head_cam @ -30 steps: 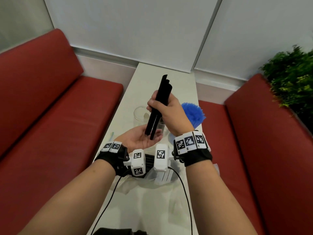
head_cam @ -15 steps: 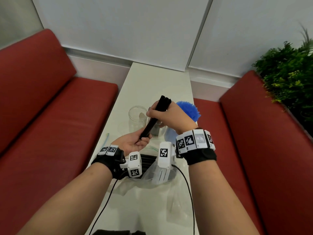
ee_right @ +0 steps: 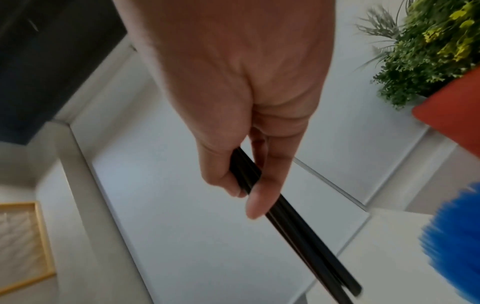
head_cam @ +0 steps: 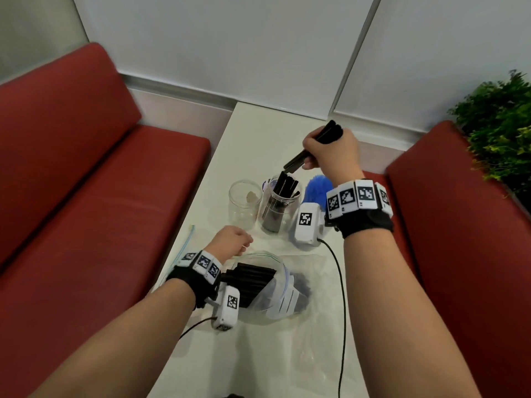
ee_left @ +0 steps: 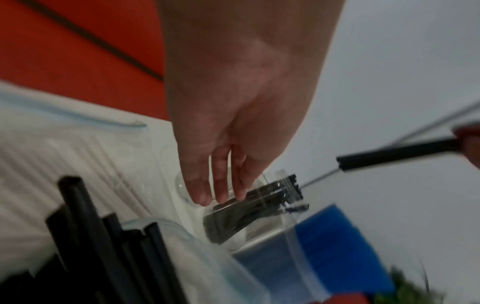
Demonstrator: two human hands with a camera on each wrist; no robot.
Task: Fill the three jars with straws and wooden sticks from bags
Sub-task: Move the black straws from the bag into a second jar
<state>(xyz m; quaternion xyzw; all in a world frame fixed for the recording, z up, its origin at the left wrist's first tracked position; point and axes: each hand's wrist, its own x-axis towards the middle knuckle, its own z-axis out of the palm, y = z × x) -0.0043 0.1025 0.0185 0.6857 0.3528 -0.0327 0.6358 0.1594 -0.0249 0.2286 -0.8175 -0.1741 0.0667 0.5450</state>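
head view: narrow white desk between two red benches, far half bare up to the wall. right hand above the middle jar, fingers clamped on a bundle of black straws, lower ends just over the rim. empty jar just beside. left hand low near the open bag of straws.

left wrist view: left hand with fingers relaxed, slightly apart, holding nothing.

right wrist view: thumb and fingers closed round the black straws; blue brush-like thing at the right edge.
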